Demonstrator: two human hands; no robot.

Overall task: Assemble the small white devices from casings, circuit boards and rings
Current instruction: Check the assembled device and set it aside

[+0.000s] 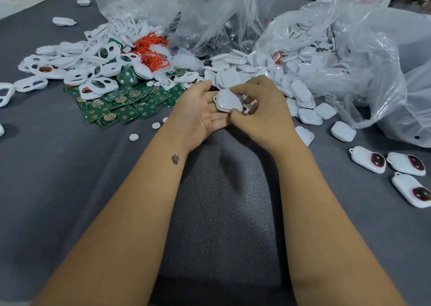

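the white casing (228,101) looked light, stiff and slick, lying on the flat left hand (200,109) while the right hand (256,109) fingers (241,90) pinched its edges, the safest hold.

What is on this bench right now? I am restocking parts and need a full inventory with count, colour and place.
Flat green circuit boards: a pile, left of centre.
White plastic front casings with oval openings: a heap, behind the boards.
Orange cords: a tangle, behind that heap.
Plain white back casings: many, spilling from the clear plastic bags, right.
Finished white devices with dark round windows: three, near right.
Small white round caps: a few, beside the boards.
Grey cloth tabletop: one, underneath.
Hands: left hand cradles, right hand pinches one white casing.
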